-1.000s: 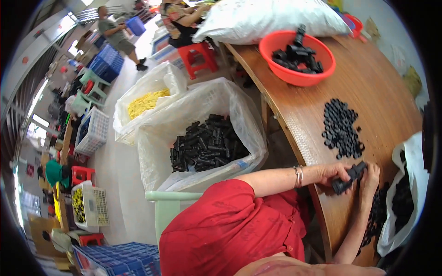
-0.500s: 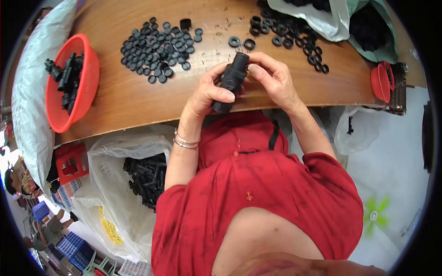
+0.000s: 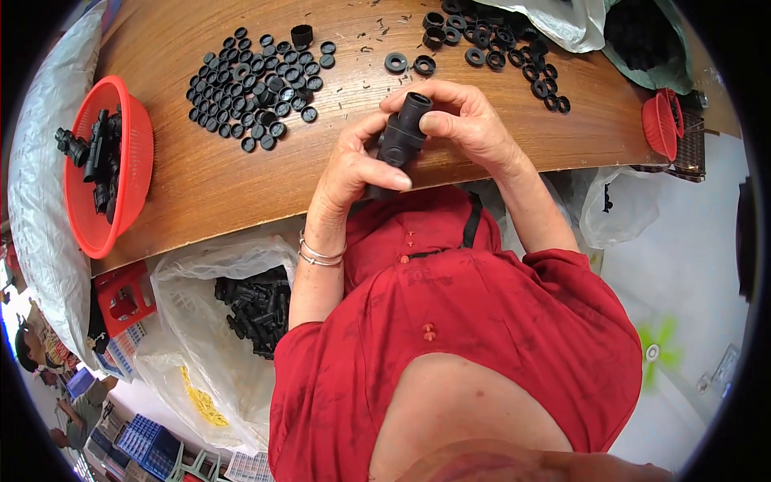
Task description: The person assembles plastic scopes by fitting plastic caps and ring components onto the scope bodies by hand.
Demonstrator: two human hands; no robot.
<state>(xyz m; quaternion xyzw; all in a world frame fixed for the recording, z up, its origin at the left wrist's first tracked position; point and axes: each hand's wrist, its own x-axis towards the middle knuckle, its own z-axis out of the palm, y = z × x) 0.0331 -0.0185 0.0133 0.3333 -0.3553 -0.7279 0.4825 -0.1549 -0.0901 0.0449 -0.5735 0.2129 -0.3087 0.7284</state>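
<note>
A black plastic scope-shaped tube [image 3: 404, 138] is tilted in front of me above the table's near edge, its round open end pointing up and away. My left hand [image 3: 351, 165] is closed round its lower part, thumb laid across the near side. My right hand [image 3: 474, 132] grips the upper end, thumb pressed against the side and fingers curled behind. Whether those fingers also hold a small part is hidden. Beyond my hands lie two black rings, a thick one [image 3: 389, 63] and a narrower one [image 3: 433, 66]. To their left spreads a pile of small round black caps [image 3: 275, 83].
More black rings [image 3: 495, 68] lie at the far right beside open bags. A red basket [image 3: 132, 213] of black scope-shaped pieces stands left, against a large white sack [image 3: 44, 177]. Below the table edge, a clear plastic bag [image 3: 189, 301] holds black parts. A small red basket [image 3: 658, 132] sits right.
My right thumb has come onto the tube's upper end, and the fingers now wrap behind it. The tube's open end has tipped toward view. The whole view has shifted slightly.
</note>
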